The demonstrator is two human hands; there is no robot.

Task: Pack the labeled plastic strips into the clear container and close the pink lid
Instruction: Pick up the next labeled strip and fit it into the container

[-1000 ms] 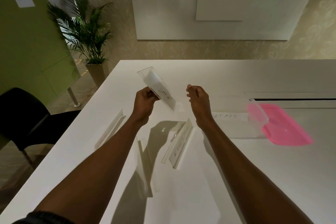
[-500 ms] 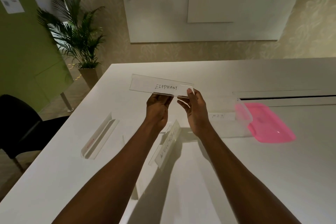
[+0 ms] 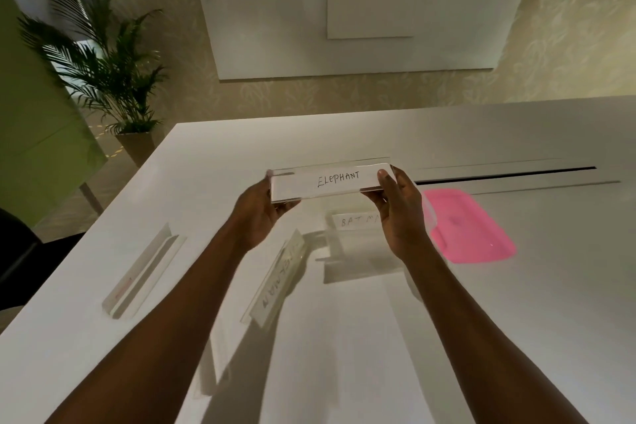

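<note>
A clear plastic strip labelled ELEPHANT [image 3: 330, 182] is held level above the white table [image 3: 516, 320]. My left hand [image 3: 261, 210] grips its left end and my right hand [image 3: 399, 206] grips its right end. Just beneath and behind my right hand sits the clear container [image 3: 361, 244] with a strip reading BAT M… [image 3: 358, 220] inside. The pink lid [image 3: 468, 227] lies flat on the table to the container's right. Two more labelled strips lie on the table: one [image 3: 278, 282] below the held strip, another [image 3: 144, 272] to the left.
A long dark slot [image 3: 502, 174] runs across the table behind the lid. The table's left edge drops to a floor with a potted palm [image 3: 103, 69], a green panel [image 3: 38, 134] and a black chair [image 3: 17, 251]. A whiteboard [image 3: 344, 10] hangs on the far wall.
The strip went from tilted in my left hand alone to level, held at both ends by both hands, and moved right over the container.
</note>
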